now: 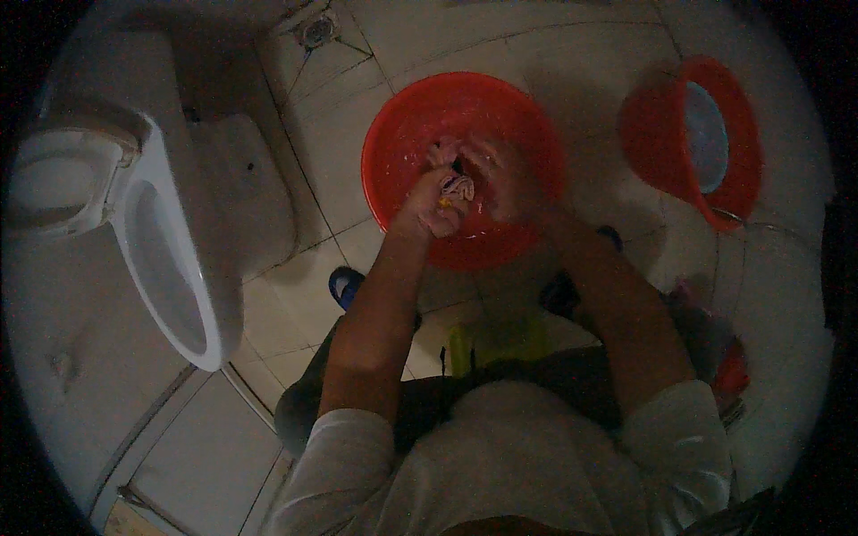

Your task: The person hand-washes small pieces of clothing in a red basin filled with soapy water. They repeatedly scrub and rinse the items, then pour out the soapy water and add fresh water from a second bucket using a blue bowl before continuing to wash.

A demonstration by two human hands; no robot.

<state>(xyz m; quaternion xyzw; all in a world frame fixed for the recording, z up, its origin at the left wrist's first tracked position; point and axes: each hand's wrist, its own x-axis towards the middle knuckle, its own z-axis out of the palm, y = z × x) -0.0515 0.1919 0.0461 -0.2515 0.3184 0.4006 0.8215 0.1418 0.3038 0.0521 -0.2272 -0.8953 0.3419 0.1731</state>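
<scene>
A round red plastic basin [462, 251] stands on the tiled floor before me. Inside its rim, my left hand [432, 204] grips a bunched pale cloth [459, 186], whose folds stick out above the fist. A small yellow patch shows at the grip. My right hand [513, 177] is also over the basin, just right of the cloth, and it is blurred. Its fingers point towards another pale bunched part [444, 153], and whether they hold it is unclear. Whitish flecks that look like suds dot the basin's inside.
A red bucket [650, 130] with a pale bluish inside stands at the right. White ceramic bathroom fixtures [211, 321] fill the left. A floor drain [317, 30] lies at the far left. Beneath me is a yellow-green stool [499, 340], with blue footwear [345, 287] near the basin.
</scene>
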